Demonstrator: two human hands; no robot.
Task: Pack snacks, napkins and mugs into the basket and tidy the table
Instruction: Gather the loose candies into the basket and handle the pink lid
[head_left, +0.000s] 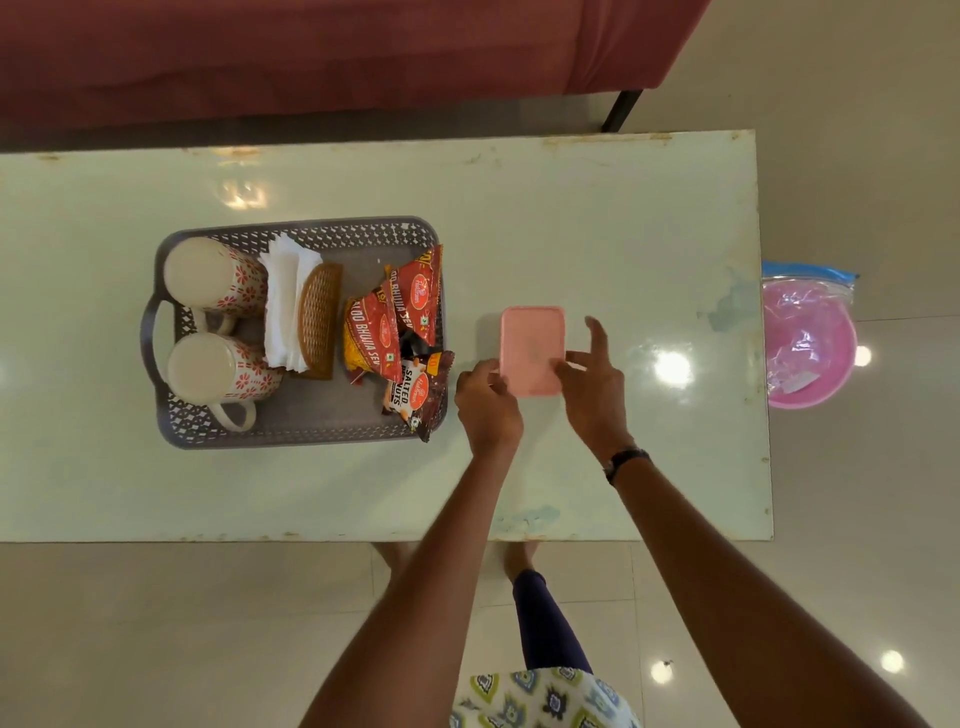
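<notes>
A grey perforated basket stands on the pale table. Inside it lie two floral mugs on their sides, white napkins in a brown woven holder, and several red snack packets along its right side. Right of the basket a pink lidded box rests on the table. My left hand grips the box's near left corner. My right hand touches its right edge, index finger stretched out.
A pink bowl lined with clear plastic sits on the floor past the table's right end. A red sofa with a black leg runs behind the table. My feet show under the near edge.
</notes>
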